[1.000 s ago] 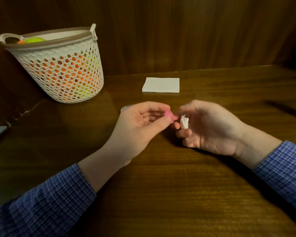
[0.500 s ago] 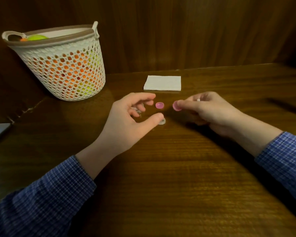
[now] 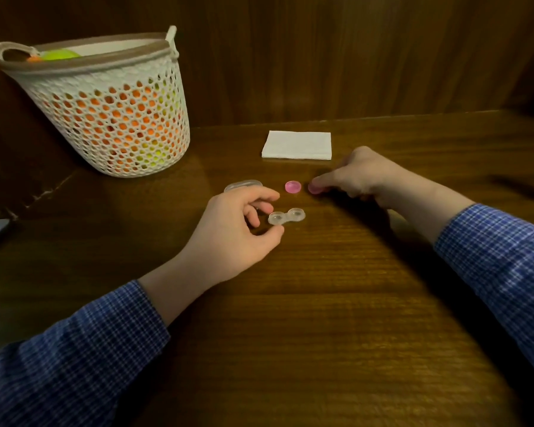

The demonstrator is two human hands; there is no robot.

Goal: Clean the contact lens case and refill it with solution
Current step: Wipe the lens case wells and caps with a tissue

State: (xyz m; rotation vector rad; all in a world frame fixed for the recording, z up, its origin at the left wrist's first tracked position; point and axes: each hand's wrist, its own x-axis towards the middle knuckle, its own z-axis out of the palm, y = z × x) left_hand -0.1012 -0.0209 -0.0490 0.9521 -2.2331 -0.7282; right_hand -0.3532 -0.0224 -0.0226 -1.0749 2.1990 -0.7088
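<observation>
Contact lens case [image 3: 286, 216]: uncapped, flat on table [image 3: 321, 318]; its left well sits between the thumb and curved fingers of left hand [image 3: 238, 224], grip cannot be told.
Right hand [image 3: 364, 177]: pinches pink cap [image 3: 314, 189].
Second pink cap [image 3: 292, 186]: lying just beside it.
Clear plastic piece [image 3: 242, 185]: behind left hand.
Folded napkin [image 3: 296, 145], mesh basket [image 3: 105, 118]: beyond.

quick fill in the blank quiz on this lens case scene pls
1. The clear lens case shows ___ uncovered wells.
2. The right hand pinches a cap whose colour is ___.
3. The folded tissue lies to the ___ of the mesh basket.
Missing words: two; pink; right.
</observation>
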